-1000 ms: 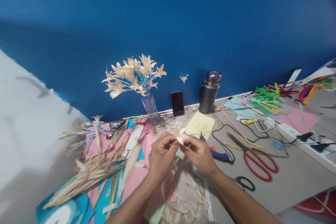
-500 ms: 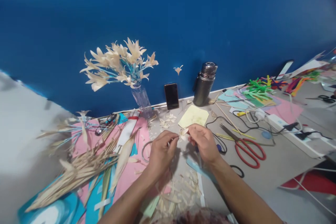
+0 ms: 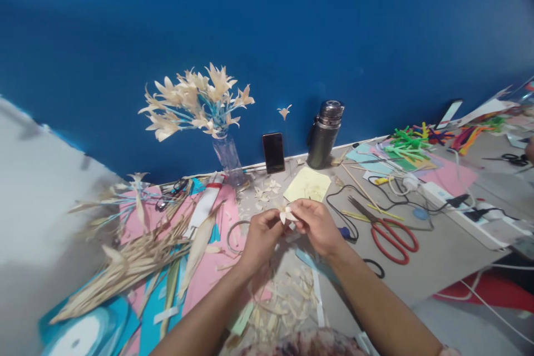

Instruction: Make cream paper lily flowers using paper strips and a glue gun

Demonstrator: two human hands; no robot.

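Observation:
Between my two hands is a small cream flower (image 3: 286, 215) with pointed petals, which looks made of dried husk. My left hand (image 3: 262, 238) pinches it from the left, fingers closed. On the other side, the fingertips of my right hand (image 3: 320, 225) are closed on its right petals. Beyond the hands lies a yellow paper sheet (image 3: 309, 184), with loose pale petals (image 3: 268, 191) left of it. Husk scraps (image 3: 286, 300) are scattered between my forearms. To the right rest red-handled scissors (image 3: 392, 236), blades slightly apart.
At the back stand a clear vase (image 3: 228, 158) of cream flowers, a propped phone (image 3: 273, 153) and a dark thermos (image 3: 325, 136). Dried husks (image 3: 120, 272) cover coloured paper on the left. A power strip (image 3: 459, 214) with cables and pipe cleaners (image 3: 406, 143) occupy the right.
My hands have come closer together around the flower, and the right fingers now grip its petals. The flower has turned so its open petals show. The view has shifted slightly.

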